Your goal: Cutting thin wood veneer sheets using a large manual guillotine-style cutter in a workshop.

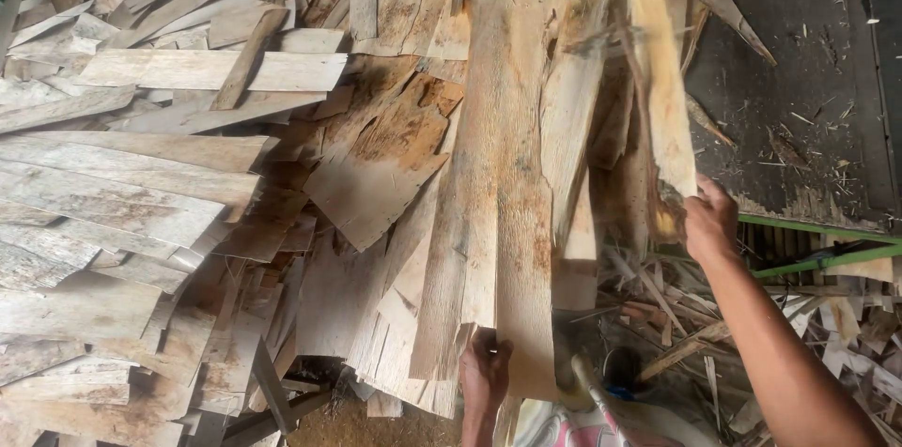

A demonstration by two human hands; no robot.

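My left hand (485, 367) grips the near end of a long, wide sheet of wood veneer (503, 175) that runs away from me over a pile. My right hand (709, 220) is raised to the right and holds the lower end of a narrow, ragged strip of veneer (658, 81) that stands nearly upright, its top leaving the frame. Both pieces are pale brown with darker orange stains.
A large heap of grey and brown veneer sheets (141, 193) fills the left and centre. Scraps and splinters (676, 315) lie at lower right. A green metal frame (817, 254) and a dark flat surface (808, 62) strewn with chips are at right.
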